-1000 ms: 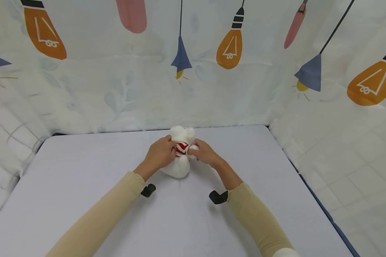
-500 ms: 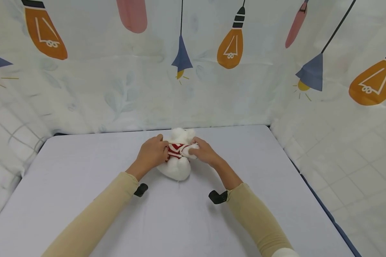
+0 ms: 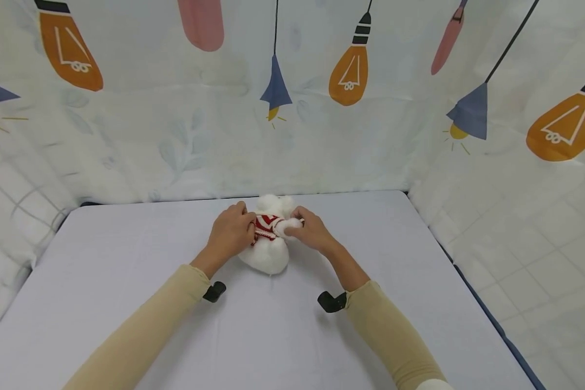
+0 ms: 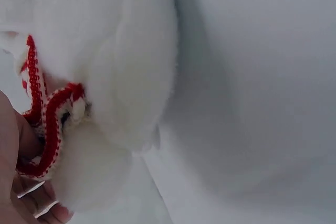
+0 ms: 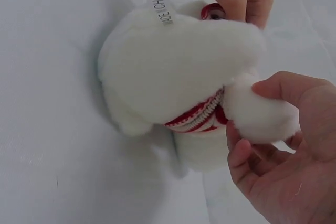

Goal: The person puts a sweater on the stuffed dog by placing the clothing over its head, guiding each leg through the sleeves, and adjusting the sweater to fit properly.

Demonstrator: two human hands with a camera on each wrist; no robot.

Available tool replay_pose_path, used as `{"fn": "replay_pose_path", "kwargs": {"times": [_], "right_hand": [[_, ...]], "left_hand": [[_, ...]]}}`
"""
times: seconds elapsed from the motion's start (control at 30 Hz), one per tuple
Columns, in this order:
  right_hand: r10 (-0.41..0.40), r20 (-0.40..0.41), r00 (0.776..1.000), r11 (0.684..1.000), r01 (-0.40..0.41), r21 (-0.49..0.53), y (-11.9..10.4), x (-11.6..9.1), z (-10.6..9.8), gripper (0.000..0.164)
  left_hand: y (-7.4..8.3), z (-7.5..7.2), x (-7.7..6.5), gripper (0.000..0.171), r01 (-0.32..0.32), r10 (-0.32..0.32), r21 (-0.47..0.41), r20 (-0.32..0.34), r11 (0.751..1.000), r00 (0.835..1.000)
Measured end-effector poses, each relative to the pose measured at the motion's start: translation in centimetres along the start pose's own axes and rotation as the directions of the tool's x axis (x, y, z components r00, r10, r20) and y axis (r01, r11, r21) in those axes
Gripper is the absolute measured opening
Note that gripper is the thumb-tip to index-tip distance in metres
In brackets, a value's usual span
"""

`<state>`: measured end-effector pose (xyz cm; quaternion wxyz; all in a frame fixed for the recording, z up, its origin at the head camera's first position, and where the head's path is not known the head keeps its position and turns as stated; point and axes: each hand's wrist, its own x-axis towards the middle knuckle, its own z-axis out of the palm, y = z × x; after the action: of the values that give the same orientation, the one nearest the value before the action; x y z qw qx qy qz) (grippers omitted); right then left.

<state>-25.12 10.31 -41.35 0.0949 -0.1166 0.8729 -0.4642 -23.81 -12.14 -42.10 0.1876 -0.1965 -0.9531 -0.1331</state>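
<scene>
A white plush toy (image 3: 268, 255) lies on the table in the head view, dressed in a red-and-white knitted sweater (image 3: 265, 223). At its left side my left hand (image 3: 231, 229) grips the sweater; the left wrist view has fingers inside the stretched red-trimmed edge (image 4: 52, 129), beside a white stuffed limb (image 4: 94, 166). My right hand (image 3: 313, 232) holds the stuffed arm (image 5: 262, 113) on the other side, thumb on top and fingers beneath in the right wrist view. A white label (image 5: 158, 2) sticks out from the toy's lower body. Its face is out of sight.
The table (image 3: 268, 336) has a pale cloth over it. Behind stands a white curtain (image 3: 214, 141) printed with lamps and bulbs, continuing along both sides. Black camera mounts (image 3: 331, 301) project from both wrists near the tabletop.
My left hand has moved left, drawing the sweater out sideways so more of its stripes show. The toy's lower body has shifted slightly left. My right hand keeps its hold on the arm.
</scene>
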Motion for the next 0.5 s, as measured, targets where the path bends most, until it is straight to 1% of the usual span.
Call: {"fn": "replay_pose_path", "kwargs": {"times": [0.07, 0.17, 0.23, 0.3, 0.37, 0.5], "right_hand": [[0.003, -0.004, 1.0, 1.0, -0.003, -0.01, -0.3, 0.0, 0.0, 0.024], [0.005, -0.008, 1.0, 1.0, -0.006, -0.028, -0.6, 0.0, 0.2, 0.026], [0.004, -0.012, 1.0, 0.999, -0.004, -0.04, -0.6, 0.0, 0.3, 0.026], [-0.004, -0.023, 1.0, 0.999, 0.003, -0.044, -0.7, 0.0, 0.3, 0.025], [-0.019, -0.038, 0.999, 0.999, 0.017, -0.048, -0.7, 0.0, 0.3, 0.023], [-0.043, -0.08, 0.996, 0.997, 0.038, -0.064, -0.7, 0.1, 0.2, 0.02]], "left_hand": [[0.4, 0.0, 0.0, 0.012, -0.021, 0.02, -0.042, -0.012, 0.999, 1.0], [0.9, -0.1, -0.1, 0.009, -0.04, 0.04, -0.144, -0.006, 0.989, 0.999], [1.2, -0.1, -0.1, 0.009, -0.052, 0.056, -0.212, 0.012, 0.976, 0.998], [1.4, -0.1, -0.3, 0.014, -0.057, 0.066, -0.271, 0.022, 0.961, 0.998], [1.6, 0.1, -0.4, 0.018, -0.067, 0.078, -0.317, 0.023, 0.946, 0.997], [2.0, 0.6, -0.7, 0.016, -0.087, 0.104, -0.396, 0.023, 0.914, 0.994]]}}
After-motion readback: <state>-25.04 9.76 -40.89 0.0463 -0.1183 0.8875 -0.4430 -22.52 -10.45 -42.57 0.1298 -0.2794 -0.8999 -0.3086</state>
